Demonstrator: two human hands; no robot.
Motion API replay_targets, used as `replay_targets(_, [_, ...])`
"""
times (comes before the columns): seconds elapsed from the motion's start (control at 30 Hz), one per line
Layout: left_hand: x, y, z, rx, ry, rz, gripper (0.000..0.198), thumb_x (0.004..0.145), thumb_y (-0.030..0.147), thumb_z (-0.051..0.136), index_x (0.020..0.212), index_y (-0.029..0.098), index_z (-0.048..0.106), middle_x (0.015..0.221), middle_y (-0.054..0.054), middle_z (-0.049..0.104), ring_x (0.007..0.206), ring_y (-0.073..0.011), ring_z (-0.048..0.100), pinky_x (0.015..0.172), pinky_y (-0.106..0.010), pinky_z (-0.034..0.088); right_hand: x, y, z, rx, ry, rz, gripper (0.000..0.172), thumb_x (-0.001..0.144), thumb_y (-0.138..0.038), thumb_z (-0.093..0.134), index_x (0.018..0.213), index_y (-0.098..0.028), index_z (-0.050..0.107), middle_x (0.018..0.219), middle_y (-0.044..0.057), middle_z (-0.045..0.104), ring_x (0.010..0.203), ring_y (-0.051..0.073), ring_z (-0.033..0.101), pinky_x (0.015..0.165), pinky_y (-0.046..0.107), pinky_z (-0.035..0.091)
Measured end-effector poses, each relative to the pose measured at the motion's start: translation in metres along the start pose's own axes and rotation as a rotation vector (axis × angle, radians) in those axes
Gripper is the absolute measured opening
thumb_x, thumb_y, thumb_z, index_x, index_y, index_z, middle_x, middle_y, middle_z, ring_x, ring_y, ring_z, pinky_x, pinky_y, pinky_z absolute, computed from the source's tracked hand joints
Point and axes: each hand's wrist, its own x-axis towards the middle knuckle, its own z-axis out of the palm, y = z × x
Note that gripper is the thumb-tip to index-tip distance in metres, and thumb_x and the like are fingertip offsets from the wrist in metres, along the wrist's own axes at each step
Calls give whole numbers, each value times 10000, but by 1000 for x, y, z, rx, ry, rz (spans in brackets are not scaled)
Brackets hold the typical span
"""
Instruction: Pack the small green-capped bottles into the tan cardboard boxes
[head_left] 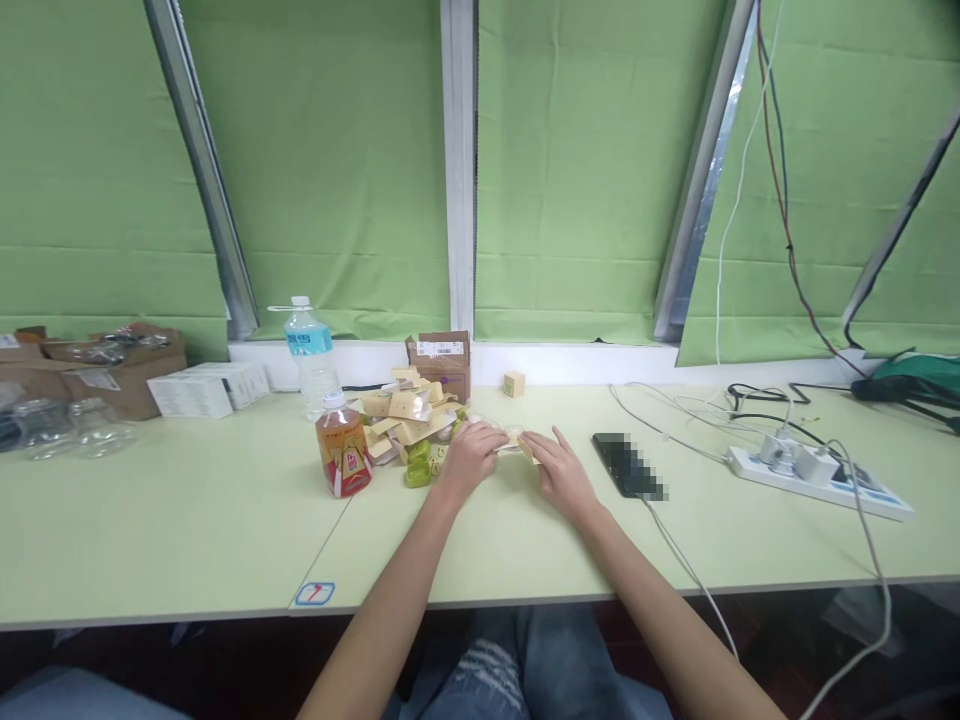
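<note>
My left hand (472, 455) is closed with its fingers curled round the left side of a small pale-yellow cardboard box (513, 441). From the other side my right hand (561, 474) grips the same box at a flap, one finger sticking up away from it. Much of the box is hidden by my fingers, and its shape is hard to make out. Close to my left hand lies a pile of flattened pale-yellow cartons (409, 405), with green plastic pieces (420, 468) at its near edge.
An orange drink bottle (343, 447) and a water bottle (310, 360) stand left of the pile. Behind are a brown carton (442, 362) and a small yellow box (514, 383). A phone (626, 464) on a cable and a power strip (817, 480) lie to the right.
</note>
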Motion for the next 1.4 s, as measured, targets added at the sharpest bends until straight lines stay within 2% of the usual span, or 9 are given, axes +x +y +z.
replay_targets(0.23, [-6, -15, -22, 160, 297, -193, 333, 894, 92, 554, 1026, 277, 797, 1004, -21, 806, 927, -231, 715, 791, -372, 519, 3, -3, -2, -155, 206, 273, 527, 962, -146, 414, 1487, -173, 453, 1563, 212, 416, 1498, 346, 331, 1195, 704, 221])
replay_targets(0.4, [6, -48, -67, 299, 515, -324, 337, 903, 118, 534, 1062, 263, 794, 1106, -28, 791, 1049, -263, 680, 882, -414, 521, -6, 7, 6, -87, 208, 421, 488, 937, -171, 418, 1421, -165, 485, 1425, 221, 496, 1379, 366, 446, 1125, 699, 346])
replay_targets(0.67, [16, -88, -85, 542, 273, -515, 576, 767, 36, 516, 1305, 185, 658, 1461, -151, 591, 1337, -370, 494, 1044, -568, 419, -13, 8, 25, -48, 271, 400, 371, 905, -141, 458, 1245, -210, 592, 1307, 182, 577, 1272, 333, 559, 1021, 534, 527])
replay_targets(0.77, [11, -75, -78, 537, 388, -461, 713, 728, 13, 505, 1422, 169, 547, 1594, -169, 427, 1490, -374, 333, 1163, -627, 288, -13, 4, 21, -24, 280, 396, 356, 908, -132, 455, 1221, -214, 603, 1319, 173, 585, 1270, 322, 572, 1030, 512, 532])
replay_targets(0.87, [13, -47, -70, 427, 431, -272, 673, 774, 14, 455, 1413, 209, 541, 1539, -142, 492, 1465, -342, 386, 1172, -588, 319, -2, 8, 23, 12, 283, 383, 334, 919, -146, 457, 1202, -236, 611, 1342, 153, 580, 1273, 307, 578, 1021, 488, 538])
replay_targets(1.0, [10, 8, -35, 178, 242, 181, 498, 849, 27, 412, 1256, 233, 611, 1214, -122, 689, 1140, -267, 627, 981, -445, 498, 42, 34, 46, 59, 260, 350, 296, 899, -172, 480, 1147, -218, 635, 1276, 142, 617, 1224, 302, 596, 1001, 462, 533])
replay_targets(1.13, [-16, 55, 12, 57, -78, 573, 168, 864, 137, 544, 982, 213, 636, 988, -88, 697, 743, -193, 608, 631, -339, 474, 90, 77, 88, 127, 245, 483, 286, 855, -217, 505, 1090, -152, 654, 1090, 174, 664, 1095, 333, 630, 1012, 505, 504])
replay_targets(1.23, [-32, 65, 26, -59, -347, 564, 98, 907, 223, 574, 987, 210, 629, 1062, -83, 684, 837, -191, 627, 679, -318, 487, 109, 114, 119, 156, 176, 595, 407, 816, -289, 566, 1183, -123, 633, 1161, 200, 658, 1159, 357, 609, 1059, 516, 466])
replay_targets(1.4, [-20, 45, 34, -369, -475, 176, 368, 985, 348, 501, 1312, 189, 556, 1301, -101, 631, 1212, -237, 595, 1060, -362, 466, 128, 169, 154, 254, 87, 878, 910, 674, -515, 752, 1412, -66, 465, 1389, 269, 575, 1297, 410, 545, 1094, 513, 439])
